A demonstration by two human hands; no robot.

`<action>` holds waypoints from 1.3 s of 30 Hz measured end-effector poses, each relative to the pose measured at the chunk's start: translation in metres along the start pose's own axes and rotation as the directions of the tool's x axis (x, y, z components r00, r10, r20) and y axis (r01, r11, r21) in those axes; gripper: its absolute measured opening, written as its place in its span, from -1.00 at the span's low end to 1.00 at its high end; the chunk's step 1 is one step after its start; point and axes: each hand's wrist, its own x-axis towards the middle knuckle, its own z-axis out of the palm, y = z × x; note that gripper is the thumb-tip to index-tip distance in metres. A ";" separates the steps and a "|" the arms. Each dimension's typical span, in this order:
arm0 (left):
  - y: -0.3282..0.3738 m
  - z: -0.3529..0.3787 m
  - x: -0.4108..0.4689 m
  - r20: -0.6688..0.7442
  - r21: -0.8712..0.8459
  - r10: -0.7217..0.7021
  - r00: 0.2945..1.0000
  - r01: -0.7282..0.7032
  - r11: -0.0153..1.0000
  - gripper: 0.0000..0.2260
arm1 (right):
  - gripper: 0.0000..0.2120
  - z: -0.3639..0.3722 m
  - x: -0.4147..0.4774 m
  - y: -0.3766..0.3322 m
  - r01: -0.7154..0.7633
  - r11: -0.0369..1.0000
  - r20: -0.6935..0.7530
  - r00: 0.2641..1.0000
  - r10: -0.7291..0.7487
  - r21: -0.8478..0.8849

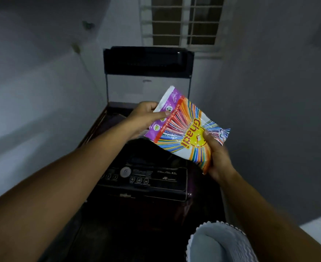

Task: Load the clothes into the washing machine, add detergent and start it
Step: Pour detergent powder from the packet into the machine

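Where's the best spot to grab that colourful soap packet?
Grip the detergent packet at its two short ends, one from each side. It is flat, floppy and tilted, so the left hand pinches the upper end and the right hand supports the lower.

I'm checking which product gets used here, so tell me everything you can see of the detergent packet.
The detergent packet is a glossy plastic pouch, white with rainbow stripes, a yellow sun, a purple side panel and red "Ghadi" lettering. It looks full and is held tilted above the open washing machine. The left hand pinches its upper end, and the right hand supports its lower end. Whether it is opened cannot be told.
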 end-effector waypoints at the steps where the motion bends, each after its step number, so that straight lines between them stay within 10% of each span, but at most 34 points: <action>1: -0.001 0.007 0.008 0.026 0.008 -0.003 1.000 0.003 1.000 -0.73 | -0.45 -0.007 -0.001 -0.001 0.020 1.000 -0.036 0.999 -0.020 0.003; 20: -0.091 0.055 0.122 0.610 0.040 -0.023 0.792 -0.002 0.999 -0.70 | -0.66 -0.013 -0.041 0.043 0.253 0.957 -0.710 0.648 -0.277 -0.143; 39: -0.125 0.066 0.134 0.689 0.032 -0.052 0.723 0.041 0.999 -0.82 | -0.58 0.001 -0.055 0.039 0.169 0.849 -0.731 0.442 -0.519 -0.500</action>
